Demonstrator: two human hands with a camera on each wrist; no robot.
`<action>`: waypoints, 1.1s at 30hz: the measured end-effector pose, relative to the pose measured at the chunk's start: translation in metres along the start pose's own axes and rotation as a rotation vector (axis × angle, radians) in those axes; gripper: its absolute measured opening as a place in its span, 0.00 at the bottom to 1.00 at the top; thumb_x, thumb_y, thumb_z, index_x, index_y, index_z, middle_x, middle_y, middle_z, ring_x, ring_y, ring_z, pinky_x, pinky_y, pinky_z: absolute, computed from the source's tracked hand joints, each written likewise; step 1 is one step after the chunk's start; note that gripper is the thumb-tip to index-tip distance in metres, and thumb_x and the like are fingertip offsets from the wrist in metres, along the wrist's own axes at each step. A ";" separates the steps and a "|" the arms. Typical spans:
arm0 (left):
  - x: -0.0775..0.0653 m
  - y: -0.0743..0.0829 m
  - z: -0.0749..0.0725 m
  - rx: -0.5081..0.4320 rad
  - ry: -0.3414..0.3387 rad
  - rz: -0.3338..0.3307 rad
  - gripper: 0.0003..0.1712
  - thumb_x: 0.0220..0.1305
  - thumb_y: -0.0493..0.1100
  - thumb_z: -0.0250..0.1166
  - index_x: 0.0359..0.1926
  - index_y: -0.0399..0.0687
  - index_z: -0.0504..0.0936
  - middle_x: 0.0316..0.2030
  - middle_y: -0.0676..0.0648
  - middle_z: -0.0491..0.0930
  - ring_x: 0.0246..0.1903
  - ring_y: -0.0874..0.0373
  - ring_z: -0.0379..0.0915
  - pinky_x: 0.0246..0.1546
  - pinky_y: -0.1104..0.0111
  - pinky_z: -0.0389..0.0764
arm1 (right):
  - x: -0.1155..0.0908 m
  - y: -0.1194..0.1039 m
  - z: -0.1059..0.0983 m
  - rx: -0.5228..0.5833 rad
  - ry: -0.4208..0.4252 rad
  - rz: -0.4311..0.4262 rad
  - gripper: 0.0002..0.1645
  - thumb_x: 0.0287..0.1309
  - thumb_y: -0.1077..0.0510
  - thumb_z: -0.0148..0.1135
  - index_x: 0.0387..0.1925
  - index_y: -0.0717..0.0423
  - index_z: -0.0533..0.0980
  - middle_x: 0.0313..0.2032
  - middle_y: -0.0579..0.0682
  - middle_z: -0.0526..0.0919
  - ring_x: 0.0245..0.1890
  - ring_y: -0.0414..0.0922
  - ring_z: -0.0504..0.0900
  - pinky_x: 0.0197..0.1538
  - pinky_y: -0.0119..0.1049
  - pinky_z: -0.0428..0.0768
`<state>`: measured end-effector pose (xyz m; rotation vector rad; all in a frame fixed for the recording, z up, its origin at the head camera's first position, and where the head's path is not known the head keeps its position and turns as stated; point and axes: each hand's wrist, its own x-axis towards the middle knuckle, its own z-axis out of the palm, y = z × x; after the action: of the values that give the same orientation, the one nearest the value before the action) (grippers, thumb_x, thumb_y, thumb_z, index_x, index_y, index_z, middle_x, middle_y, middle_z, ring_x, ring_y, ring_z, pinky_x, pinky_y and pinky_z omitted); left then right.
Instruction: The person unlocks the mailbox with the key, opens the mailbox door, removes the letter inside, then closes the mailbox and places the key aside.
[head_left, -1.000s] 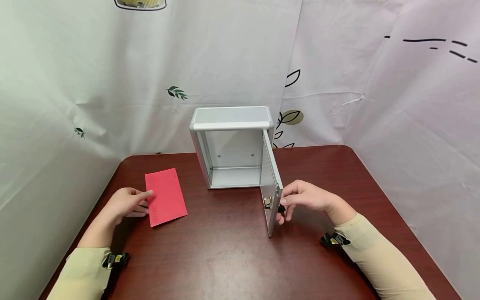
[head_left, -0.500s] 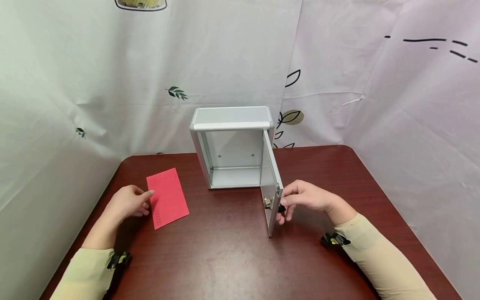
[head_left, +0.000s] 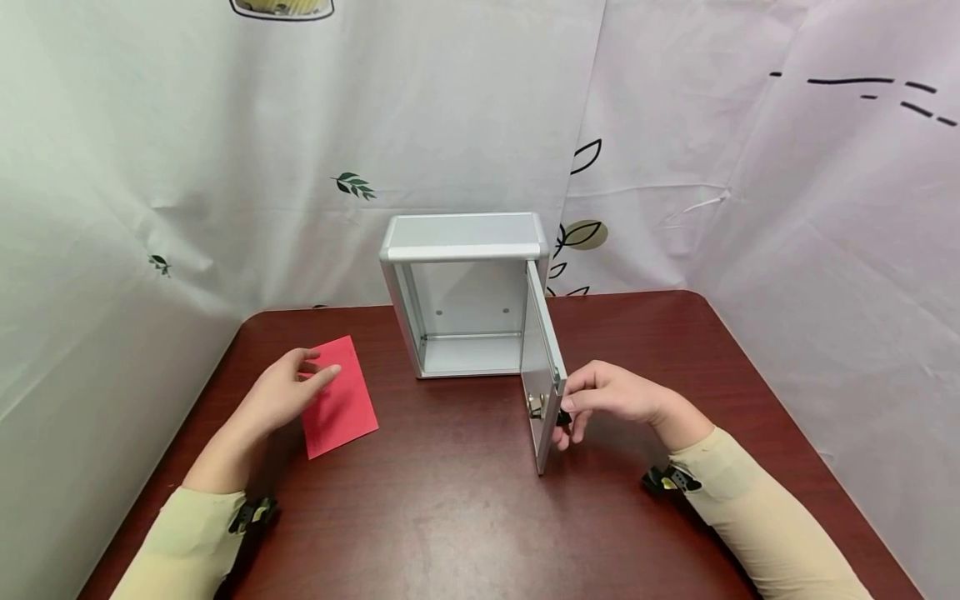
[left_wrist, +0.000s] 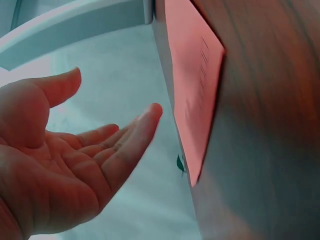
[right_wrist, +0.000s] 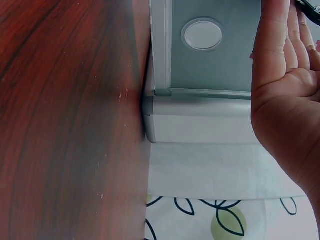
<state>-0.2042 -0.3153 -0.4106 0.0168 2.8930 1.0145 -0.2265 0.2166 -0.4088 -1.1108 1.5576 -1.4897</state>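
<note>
A red envelope lies flat on the table, with small printed lines along one end in the left wrist view. My left hand hovers over its left part, thumb spread from the fingers, holding nothing. The white and silver metal box stands at the back with its door swung out toward me on the right. On the door's inner face is a brass-coloured lock latch. My right hand pinches the small black lock handle on the door's outer side; its other fingers hang below.
The dark red-brown wooden table reaches to white patterned curtains behind and at both sides. A round light disc is set in the box's door, seen in the right wrist view. Each forearm wears a black wrist strap.
My left hand has let go of the envelope's left edge and moved up and right over it. The envelope shifted slightly right, then lay still. The right hand and door have not moved.
</note>
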 end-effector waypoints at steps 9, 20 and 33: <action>0.009 0.023 0.012 -0.051 0.016 0.079 0.44 0.86 0.62 0.60 0.82 0.33 0.66 0.72 0.31 0.75 0.66 0.33 0.76 0.65 0.39 0.79 | 0.000 -0.001 0.001 -0.001 0.008 0.022 0.15 0.81 0.67 0.55 0.49 0.76 0.85 0.40 0.66 0.92 0.41 0.54 0.94 0.44 0.44 0.93; 0.021 0.045 0.031 -0.164 0.017 0.208 0.42 0.87 0.59 0.60 0.84 0.36 0.62 0.77 0.33 0.70 0.76 0.33 0.67 0.75 0.36 0.69 | 0.000 0.000 0.001 0.011 0.022 0.032 0.15 0.81 0.68 0.55 0.48 0.75 0.85 0.40 0.66 0.92 0.41 0.53 0.94 0.44 0.45 0.93; 0.041 0.069 0.046 -0.225 0.012 0.255 0.44 0.86 0.56 0.61 0.85 0.33 0.59 0.78 0.33 0.70 0.78 0.35 0.67 0.77 0.39 0.68 | 0.000 0.001 0.001 0.002 0.004 0.011 0.15 0.81 0.67 0.54 0.49 0.76 0.84 0.40 0.66 0.91 0.41 0.52 0.94 0.44 0.44 0.93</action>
<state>-0.2426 -0.2312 -0.4055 0.3752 2.8192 1.3799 -0.2262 0.2159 -0.4103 -1.0969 1.5622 -1.4863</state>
